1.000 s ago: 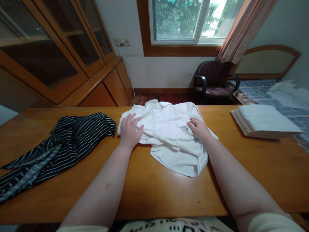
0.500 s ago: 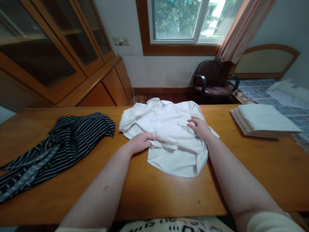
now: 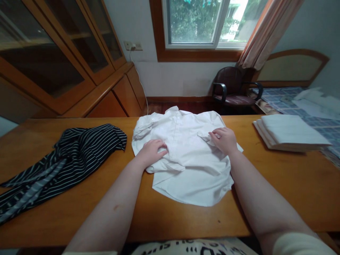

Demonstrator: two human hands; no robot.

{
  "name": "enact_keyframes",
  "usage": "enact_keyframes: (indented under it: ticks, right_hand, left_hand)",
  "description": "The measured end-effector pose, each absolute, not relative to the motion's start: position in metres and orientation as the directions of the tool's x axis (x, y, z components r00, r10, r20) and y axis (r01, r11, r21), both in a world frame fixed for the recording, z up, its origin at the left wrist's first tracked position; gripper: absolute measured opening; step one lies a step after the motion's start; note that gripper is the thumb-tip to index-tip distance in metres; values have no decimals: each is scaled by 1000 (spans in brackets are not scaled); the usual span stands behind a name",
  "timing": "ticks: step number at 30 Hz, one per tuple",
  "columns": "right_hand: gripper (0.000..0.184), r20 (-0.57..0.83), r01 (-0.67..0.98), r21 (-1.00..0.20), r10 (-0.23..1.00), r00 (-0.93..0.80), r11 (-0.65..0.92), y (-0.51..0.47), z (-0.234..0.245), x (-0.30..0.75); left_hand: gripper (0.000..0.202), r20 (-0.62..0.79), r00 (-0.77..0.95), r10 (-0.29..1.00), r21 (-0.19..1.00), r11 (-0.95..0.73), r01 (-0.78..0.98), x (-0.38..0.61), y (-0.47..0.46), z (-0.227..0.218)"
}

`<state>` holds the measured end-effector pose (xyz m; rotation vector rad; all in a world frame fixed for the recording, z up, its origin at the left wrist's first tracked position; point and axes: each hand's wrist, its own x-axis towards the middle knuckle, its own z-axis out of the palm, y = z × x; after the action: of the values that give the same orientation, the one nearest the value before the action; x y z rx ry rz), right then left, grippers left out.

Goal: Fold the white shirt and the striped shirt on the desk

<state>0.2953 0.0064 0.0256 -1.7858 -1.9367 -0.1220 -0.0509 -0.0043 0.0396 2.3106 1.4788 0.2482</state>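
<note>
A white button-up shirt (image 3: 186,152) lies spread on the wooden table, collar at the far edge and hem towards me. Its lower part is wrinkled, with a fold across the left side near the hem. My left hand (image 3: 152,153) rests on the left half of the shirt, thumb apart from the fingers, palm down. On the right side, my right hand (image 3: 224,140) has its fingers drawn together on a bunched piece of the shirt that looks like a sleeve end. The fingertips there are partly hidden by the cloth.
Black-and-white striped clothing (image 3: 87,152) lies crumpled on the left of the table (image 3: 202,223). A stack of folded white cloth (image 3: 292,131) sits at the right. Beyond stand a chair (image 3: 231,86), a glass-door cabinet (image 3: 103,85) and a bed (image 3: 281,97).
My left hand has moved slightly away from me, off the lower fold onto the shirt. The hem has spread nearer to me and flatter. My right hand's fingers have closed on the cloth.
</note>
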Motion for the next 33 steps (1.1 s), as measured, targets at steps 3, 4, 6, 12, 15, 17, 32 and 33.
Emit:
enact_keyframes:
  ticks: [3, 4, 6, 12, 15, 17, 32, 33]
  right_hand:
    - [51, 179, 976, -179, 980, -90, 123, -3, 41, 279]
    - [52, 105, 981, -151, 989, -109, 124, -4, 43, 276]
    - [52, 14, 981, -116, 988, -157, 157, -3, 41, 275]
    - [73, -14, 962, -175, 977, -213, 207, 11, 16, 295]
    - [65, 161, 934, -260, 965, -208, 245, 11, 15, 299]
    - [42, 207, 894, -350, 954, -218, 280, 10, 18, 299]
    - [73, -155, 988, -133, 983, -95, 74, 11, 8, 292]
    - [76, -172, 990, -128, 982, -80, 58, 12, 5, 292]
  left_hand:
    - [48, -94, 459, 884, 399, -388, 830, -46, -3, 30]
    - [52, -123, 448, 885, 386, -373, 843, -46, -2, 27]
    - [60, -165, 415, 895, 340, -343, 876, -48, 0, 22]
    - [65, -169, 406, 898, 254, -358, 898, -58, 9, 16]
    - [70, -124, 439, 890, 284, -392, 875, -60, 9, 23]
    - [64, -66, 358, 931, 276, -328, 904, -58, 6, 30]
    - [94, -272, 268, 924, 244, -203, 948, -56, 2, 23]
    - [96, -282, 282, 917, 245, -215, 945, -58, 4, 22]
